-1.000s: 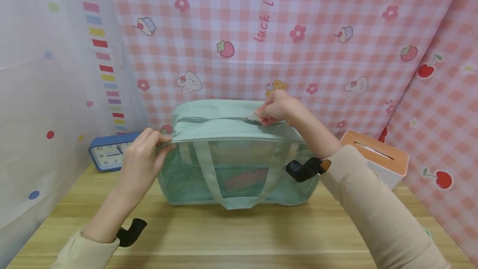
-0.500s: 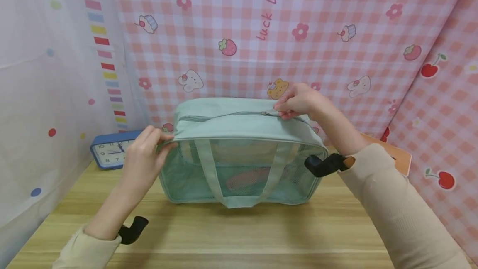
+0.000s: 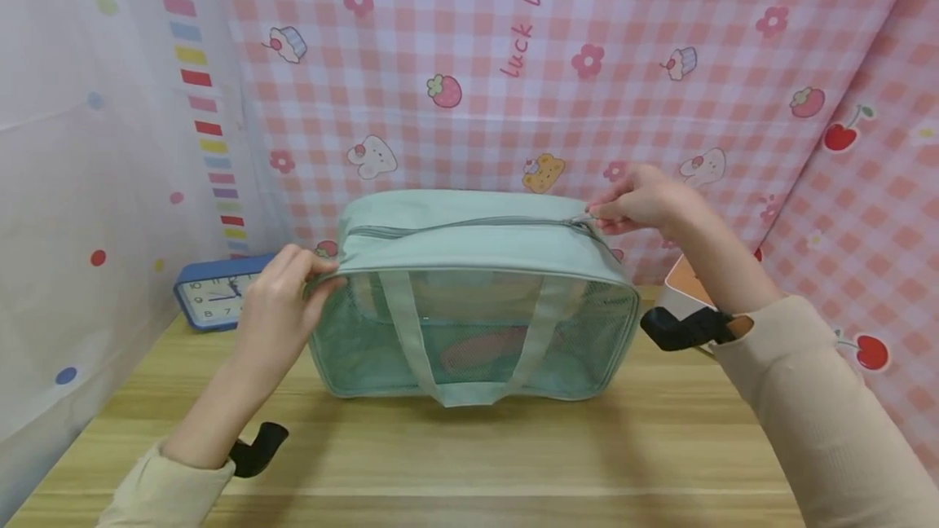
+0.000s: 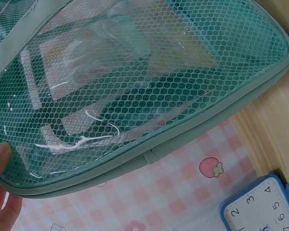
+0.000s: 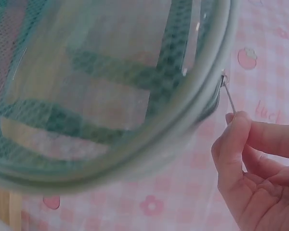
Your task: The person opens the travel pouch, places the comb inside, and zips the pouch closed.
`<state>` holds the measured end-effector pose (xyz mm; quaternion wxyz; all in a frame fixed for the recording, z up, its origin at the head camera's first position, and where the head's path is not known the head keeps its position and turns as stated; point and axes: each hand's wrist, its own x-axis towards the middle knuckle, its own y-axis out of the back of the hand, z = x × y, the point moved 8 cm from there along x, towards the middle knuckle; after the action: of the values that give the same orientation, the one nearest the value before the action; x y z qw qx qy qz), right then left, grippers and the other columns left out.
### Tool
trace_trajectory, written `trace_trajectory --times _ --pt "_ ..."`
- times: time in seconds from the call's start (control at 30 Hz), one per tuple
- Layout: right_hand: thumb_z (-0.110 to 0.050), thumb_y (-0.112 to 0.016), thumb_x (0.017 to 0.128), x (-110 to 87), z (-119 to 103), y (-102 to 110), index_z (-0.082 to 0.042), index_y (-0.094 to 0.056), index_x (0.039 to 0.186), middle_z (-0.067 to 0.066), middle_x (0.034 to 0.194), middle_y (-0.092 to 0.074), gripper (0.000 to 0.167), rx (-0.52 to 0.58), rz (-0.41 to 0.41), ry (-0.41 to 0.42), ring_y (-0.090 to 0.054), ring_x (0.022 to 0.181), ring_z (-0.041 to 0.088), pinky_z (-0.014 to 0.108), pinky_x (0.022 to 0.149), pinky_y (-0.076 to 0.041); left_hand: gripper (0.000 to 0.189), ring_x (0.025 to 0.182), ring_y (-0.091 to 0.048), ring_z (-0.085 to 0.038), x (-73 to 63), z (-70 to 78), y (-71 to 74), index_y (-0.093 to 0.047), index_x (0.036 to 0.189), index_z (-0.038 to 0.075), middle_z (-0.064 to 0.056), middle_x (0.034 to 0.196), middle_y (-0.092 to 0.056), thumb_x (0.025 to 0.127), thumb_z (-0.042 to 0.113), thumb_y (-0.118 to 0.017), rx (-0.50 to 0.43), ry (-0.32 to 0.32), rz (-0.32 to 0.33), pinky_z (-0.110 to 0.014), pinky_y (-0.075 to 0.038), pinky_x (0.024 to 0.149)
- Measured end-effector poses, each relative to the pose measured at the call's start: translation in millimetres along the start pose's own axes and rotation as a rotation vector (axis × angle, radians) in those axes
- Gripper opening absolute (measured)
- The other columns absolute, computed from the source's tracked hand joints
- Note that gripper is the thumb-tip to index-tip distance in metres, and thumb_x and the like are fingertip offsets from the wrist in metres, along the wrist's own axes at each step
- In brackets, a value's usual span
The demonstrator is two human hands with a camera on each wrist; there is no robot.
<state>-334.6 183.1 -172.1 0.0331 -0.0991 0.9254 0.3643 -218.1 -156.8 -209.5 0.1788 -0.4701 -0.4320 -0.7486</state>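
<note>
A mint-green bag [image 3: 469,244] with a mesh front stands upright on the table, its two strap handles [image 3: 405,316] hanging down the front. Something pink [image 3: 484,350] shows dimly through the mesh. My left hand [image 3: 282,300] pinches the bag's top left corner between thumb and fingers. At the top right, my right hand [image 3: 645,200] pinches the metal zipper pull [image 5: 229,98] between thumb and forefinger. The zipper [image 3: 469,223] runs along the top, and its slider sits near the right end. Part of the left hand lies outside the left wrist view.
A blue clock [image 3: 213,292] stands left of the bag, partly behind my left hand. To the right, a white tissue box [image 3: 678,288] with an orange top is mostly hidden by my right forearm. Pink checked cloth [image 3: 469,47] hangs close behind the bag.
My right hand has moved right along the top of the bag, drawing the zipper pull from about the middle to near the right end. The left hand keeps its grip on the corner.
</note>
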Motion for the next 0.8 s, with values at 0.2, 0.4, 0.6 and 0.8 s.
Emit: trace_trajectory --times 0.2,0.4,0.6,0.8 --pt "-0.013 -0.056 0.091 -4.7 20 12 0.013 -0.054 0.114 -0.004 0.069 -0.063 0.034 -0.015 0.001 -0.032 -0.059 0.063 0.006 0.018 0.058 -0.05 0.019 0.063 -0.054 -0.018 0.2 -0.3 0.4 -0.062 0.08 -0.001 -0.009 0.076 -0.06 0.067 -0.001 -0.076 0.001 0.003 0.001 -0.026 -0.041 0.049" --pt "-0.015 -0.054 0.092 -5.0 34 15 0.012 -0.054 0.116 -0.006 0.069 -0.063 0.036 -0.036 -0.024 -0.02 -0.057 0.065 0.007 0.019 0.055 -0.045 0.02 0.063 -0.055 -0.019 0.1 0.2 -0.1 -0.061 0.08 -0.001 -0.009 0.075 -0.059 0.067 -0.002 -0.076 0.006 -0.001 -0.003 -0.028 -0.044 0.05" --pt "-0.014 -0.053 0.092 -2.0 50 17 0.013 -0.051 0.117 -0.005 0.072 -0.063 0.037 0.018 -0.04 -0.035 -0.058 0.068 0.007 0.018 0.059 -0.05 0.02 0.063 -0.054 -0.018 -0.2 0.0 0.1 -0.061 0.081 -0.001 -0.01 0.076 -0.059 0.067 -0.002 -0.076 0.01 0.002 -0.001 -0.027 -0.042 0.05" --pt "-0.012 -0.049 0.094 0.2 86 16 0.014 -0.046 0.123 -0.009 0.07 -0.063 0.039 0.087 -0.058 -0.097 -0.057 0.065 0.002 0.015 0.06 -0.05 0.02 0.063 -0.053 -0.018 -0.4 -1.1 -0.8 -0.061 0.081 -0.001 -0.01 0.076 -0.059 0.068 -0.002 -0.076 0.012 0.003 -0.007 -0.026 -0.04 0.05"
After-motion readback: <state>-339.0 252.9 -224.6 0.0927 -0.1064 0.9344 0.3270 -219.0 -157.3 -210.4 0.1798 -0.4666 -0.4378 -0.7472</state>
